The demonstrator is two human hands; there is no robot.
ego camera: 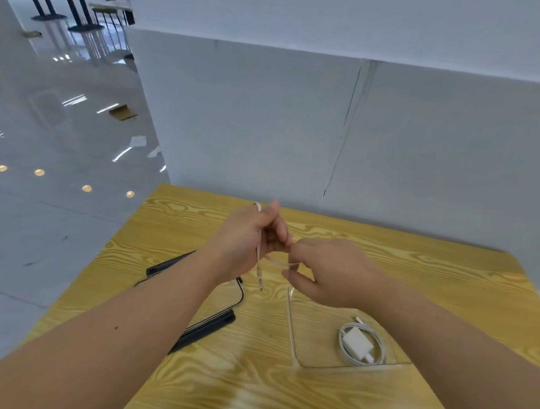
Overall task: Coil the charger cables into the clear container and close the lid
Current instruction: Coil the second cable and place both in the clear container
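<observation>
A thin white cable (259,261) is held above the table between both hands. My left hand (247,238) pinches it near the top, a short loop sticks out above the fingers, and its plug end dangles down. My right hand (328,272) grips a stretch of the same cable just to the right. Below my right hand lies the clear container (292,327), open, with a white charger and its coiled cable (360,344) inside. The clear lid with black side latches (212,325) lies flat on the table left of the container, partly hidden by my left forearm.
The yellow wood-grain table (249,388) meets a grey partition wall (331,128) at its far edge. The table's left edge drops to a glossy floor (42,156). Black-legged tables (71,5) stand far off at the upper left.
</observation>
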